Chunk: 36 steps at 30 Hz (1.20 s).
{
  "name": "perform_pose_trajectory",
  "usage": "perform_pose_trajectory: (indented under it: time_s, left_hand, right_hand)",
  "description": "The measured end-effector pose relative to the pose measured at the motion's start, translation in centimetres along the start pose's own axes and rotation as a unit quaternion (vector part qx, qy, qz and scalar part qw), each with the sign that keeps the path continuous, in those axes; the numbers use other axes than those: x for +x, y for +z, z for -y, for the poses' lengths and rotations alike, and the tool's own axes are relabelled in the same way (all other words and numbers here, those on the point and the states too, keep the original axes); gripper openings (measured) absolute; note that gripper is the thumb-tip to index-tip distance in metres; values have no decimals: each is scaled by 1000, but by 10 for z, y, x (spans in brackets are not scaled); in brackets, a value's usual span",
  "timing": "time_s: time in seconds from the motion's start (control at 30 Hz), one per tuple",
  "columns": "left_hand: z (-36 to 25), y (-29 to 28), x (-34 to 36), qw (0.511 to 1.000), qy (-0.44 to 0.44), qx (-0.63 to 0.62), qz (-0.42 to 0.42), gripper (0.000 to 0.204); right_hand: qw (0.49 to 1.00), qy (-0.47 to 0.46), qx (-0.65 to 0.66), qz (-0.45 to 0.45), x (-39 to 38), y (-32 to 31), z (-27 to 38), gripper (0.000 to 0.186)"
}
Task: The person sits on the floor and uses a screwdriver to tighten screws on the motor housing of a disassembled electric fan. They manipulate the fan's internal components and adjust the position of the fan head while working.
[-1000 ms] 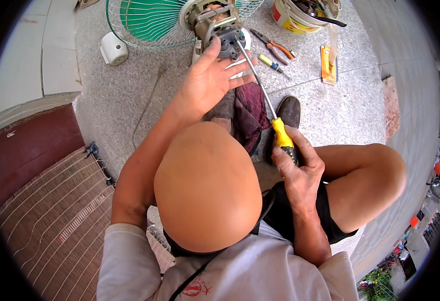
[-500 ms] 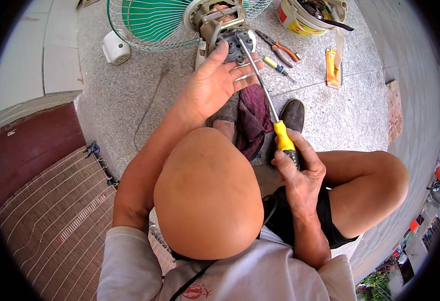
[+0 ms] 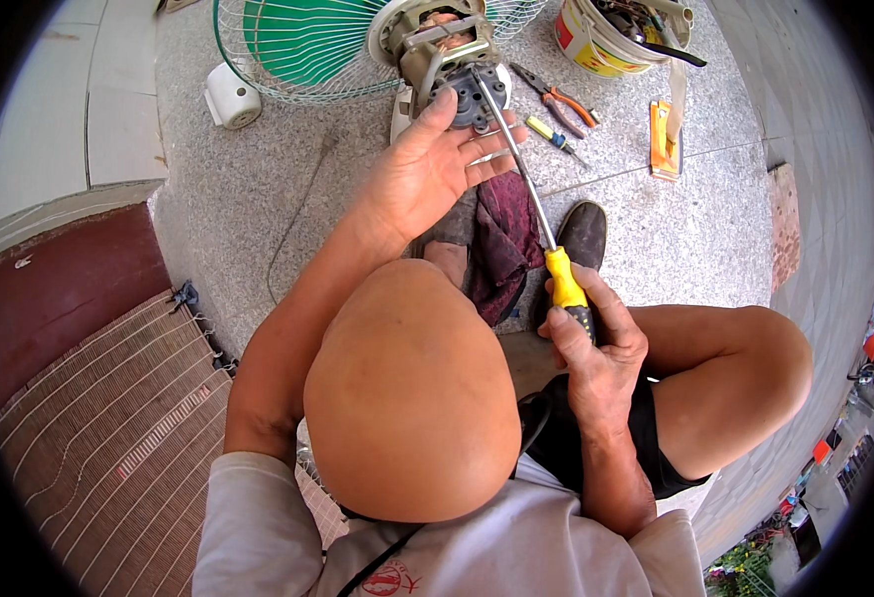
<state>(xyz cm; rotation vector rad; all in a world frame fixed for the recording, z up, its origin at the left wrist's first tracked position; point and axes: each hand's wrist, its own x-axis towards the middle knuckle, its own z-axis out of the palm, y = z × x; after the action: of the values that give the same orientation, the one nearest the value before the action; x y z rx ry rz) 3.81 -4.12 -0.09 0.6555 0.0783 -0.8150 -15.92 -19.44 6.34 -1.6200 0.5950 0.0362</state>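
Note:
A yellow-and-black screwdriver (image 3: 565,277) is in my right hand (image 3: 600,360), fingers closed round its handle. Its long shaft reaches up to the dark, holed housing (image 3: 465,98) on the bared motor (image 3: 442,45) of a fan. My left hand (image 3: 430,171) is palm up at that housing, thumb against its left side and fingers spread beneath and beside it; one finger is partly hidden. Behind are the wire guard and green blades (image 3: 293,38). A dark red cloth (image 3: 507,230) lies between my feet, below my left hand.
Pliers (image 3: 566,109), a small yellow screwdriver (image 3: 546,133) and an orange package (image 3: 662,139) lie right of the fan. A bucket of tools (image 3: 601,50) stands at upper right, a white cover (image 3: 233,99) at left. A striped woven mat (image 3: 94,428) is at lower left.
The fan, tools and both hands sit slightly lower and further right in the picture, as if the view shifted. The screwdriver still rests against the housing; neither grip visibly changed.

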Motion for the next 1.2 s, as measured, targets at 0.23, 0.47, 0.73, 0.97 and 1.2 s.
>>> perform_pose_trajectory:
  time_s: [0.23,0.47,0.73,0.97,1.2]
  left_hand:
    - [1,-2,1,1000,-1,-1,3,58]
    - [1,-2,1,1000,2,-1,9,57]
    - [1,-1,1,1000,2,0,8,57]
    - [1,-2,1,1000,5,9,10,58]
    - [0,-1,1,998,4,66,6,72]
  right_hand:
    - [1000,11,23,-3,-1,1,0,44]
    - [999,18,40,-5,-2,4,2,44]
    - [999,28,45,-3,-1,3,2,44]
    - [953,155,260,24,2,8,20,37]
    - [998,-50,-40,10,-1,4,-2,42]
